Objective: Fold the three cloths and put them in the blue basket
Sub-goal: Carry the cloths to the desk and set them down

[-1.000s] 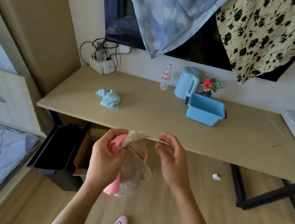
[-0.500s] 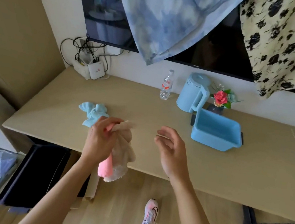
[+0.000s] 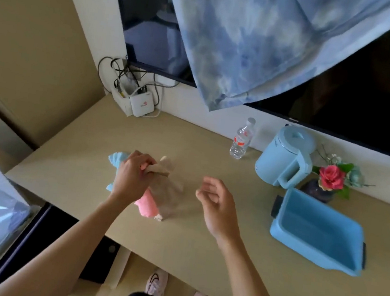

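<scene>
— How far along is the folding, would you say?

— Barely begun, by my reading. The blue basket (image 3: 316, 233) sits at about three o'clock on the desk (image 3: 200, 259), and what shows of its inside is bare. None of the three cloths is in it.

— Where are the cloths, then?

— All at roughly nine to ten o'clock from the desk's middle. The left hand (image 3: 131, 177) has its fingers closed around the top of a beige cloth (image 3: 167, 186) and a pink cloth (image 3: 147, 204), bunched together and hanging down toward the desk. I cannot tell whether their lower ends touch the surface. The light blue cloth (image 3: 116, 160) lies crumpled on the desk just behind that hand, partly hidden by it.

— And the other hand?

— The right hand (image 3: 217, 199) is over the desk between the bundle and the basket, fingers loosely curled, thumb near the forefinger, holding nothing that I can see.

— So nothing is folded?

— Nothing looks folded. The beige and pink ones are a gathered clump, the blue one a heap. I would judge that all three still need spreading, folding and carrying over to three o'clock.

— Anything in the way there?

— A blue kettle (image 3: 283, 158) and a small vase of flowers (image 3: 333, 177) stand just behind the basket at about one o'clock, with a water bottle (image 3: 241, 139) further along toward twelve. The basket's open top looks unobstructed.
</scene>
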`<state>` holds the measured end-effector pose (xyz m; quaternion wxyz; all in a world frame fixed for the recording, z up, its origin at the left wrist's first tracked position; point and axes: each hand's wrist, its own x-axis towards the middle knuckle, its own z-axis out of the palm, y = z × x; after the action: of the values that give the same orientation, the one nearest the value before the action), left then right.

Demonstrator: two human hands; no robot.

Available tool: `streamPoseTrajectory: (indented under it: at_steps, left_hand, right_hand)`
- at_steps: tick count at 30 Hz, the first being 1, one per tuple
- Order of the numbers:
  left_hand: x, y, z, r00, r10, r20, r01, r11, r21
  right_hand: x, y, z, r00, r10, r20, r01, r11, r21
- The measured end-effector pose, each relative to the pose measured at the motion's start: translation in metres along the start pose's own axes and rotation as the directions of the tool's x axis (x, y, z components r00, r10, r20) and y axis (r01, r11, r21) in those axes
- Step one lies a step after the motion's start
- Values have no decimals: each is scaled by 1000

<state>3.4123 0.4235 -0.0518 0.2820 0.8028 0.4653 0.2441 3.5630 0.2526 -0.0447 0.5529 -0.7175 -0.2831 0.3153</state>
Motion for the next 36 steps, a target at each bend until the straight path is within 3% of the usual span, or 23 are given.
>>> streamPoseTrajectory:
  at_steps: [6, 11, 15, 19, 22, 26, 31, 36]
  left_hand:
    - [38, -30, 18, 999, 10, 47, -19, 978, 207]
    - [57, -11, 5, 984, 123, 130, -124, 992, 1]
    - [61, 32, -10, 918, 320, 235, -273, 939, -211]
    - [62, 79, -16, 803, 510, 308, -413, 850, -328]
    - [66, 100, -12, 726, 604, 329, -475, 786, -396]
    - [70, 116, -4, 699, 621, 355, -491, 777, -393]
    - [73, 118, 6, 614, 621, 487, -553, 779, -296]
    - [78, 115, 19, 621, 568, 541, -582, 796, -167]
  right_hand:
    - [27, 11, 8, 994, 93, -51, -94, 995, -18]
    - [36, 15, 12, 988, 128, -85, -129, 991, -16]
    - [43, -3, 3, 998, -21, -65, 17, 998, -56]
    - [51, -46, -19, 961, -265, 84, 277, 938, -209]
    - [54, -79, -37, 946, -278, 167, 310, 926, -215]
    - [56, -97, -62, 958, -271, 90, 285, 895, -344]
    - [54, -101, -97, 950, -309, 39, 299, 870, -392]
    - [49, -95, -137, 957, -288, -18, 254, 871, -421]
